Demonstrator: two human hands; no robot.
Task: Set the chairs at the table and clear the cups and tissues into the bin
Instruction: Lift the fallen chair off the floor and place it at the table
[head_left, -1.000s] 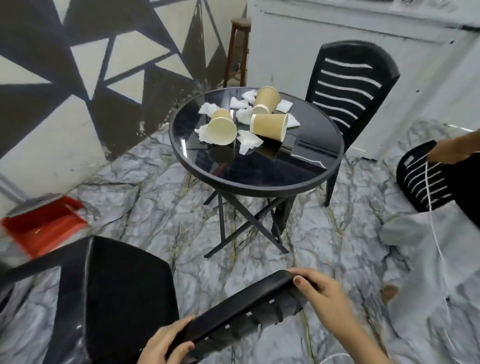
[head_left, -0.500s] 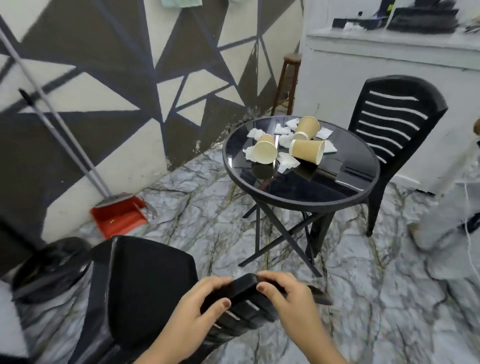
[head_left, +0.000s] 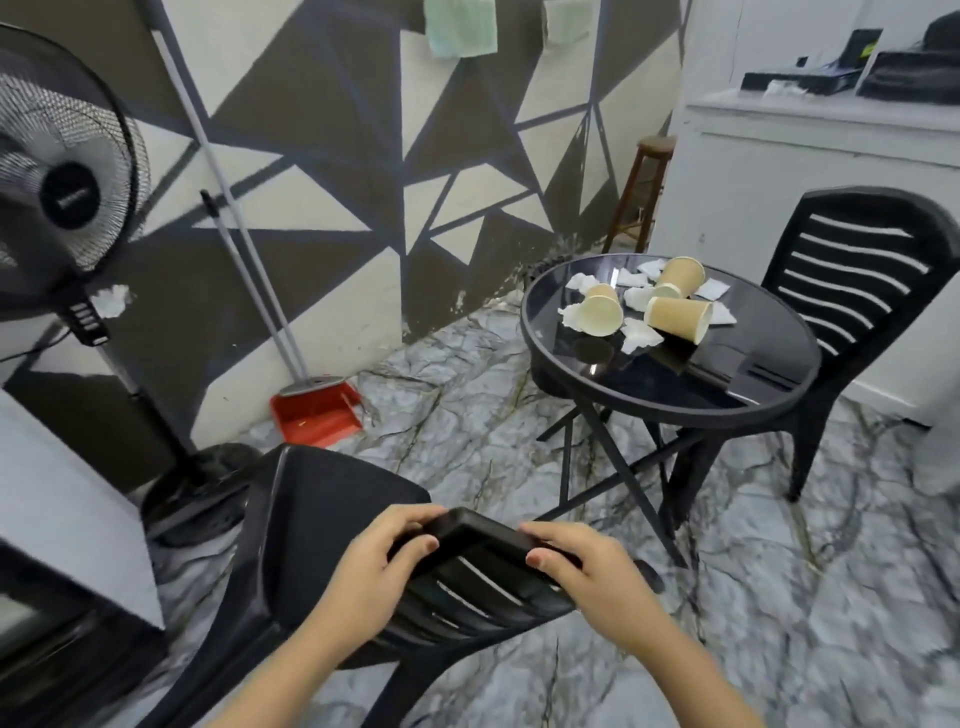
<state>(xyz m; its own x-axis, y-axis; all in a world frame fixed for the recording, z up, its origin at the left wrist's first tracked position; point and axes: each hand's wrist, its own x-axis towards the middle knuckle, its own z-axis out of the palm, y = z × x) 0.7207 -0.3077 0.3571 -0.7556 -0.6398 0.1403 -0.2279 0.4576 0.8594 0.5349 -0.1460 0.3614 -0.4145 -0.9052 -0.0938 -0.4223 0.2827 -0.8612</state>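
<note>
Both hands, left (head_left: 382, 569) and right (head_left: 587, 571), clamped on the black plastic chair (head_left: 332, 525) backrest. Could easily bump the glass-topped counter (head_left: 670, 395) legs, sending the paper cups (head_left: 675, 317) rolling off.

Two chairs (head_left: 332, 525) (head_left: 862, 291), one table (head_left: 675, 405), three cups (head_left: 602, 314) (head_left: 678, 318) (head_left: 683, 274) and several tissues (head_left: 640, 335) are showing, with one stool (head_left: 641, 192), fan (head_left: 62, 192) and dustpan (head_left: 317, 415) standing nearby.

- Black slatted plastic chair (head_left: 332, 525), bottom centre, tilted, both hands gripping its backrest top.
- Second black plastic chair (head_left: 862, 291), upright, right edge, behind the table.
- Three tan paper cups (head_left: 678, 317) toppled among crumpled white tissues (head_left: 641, 335), upper right.
</note>
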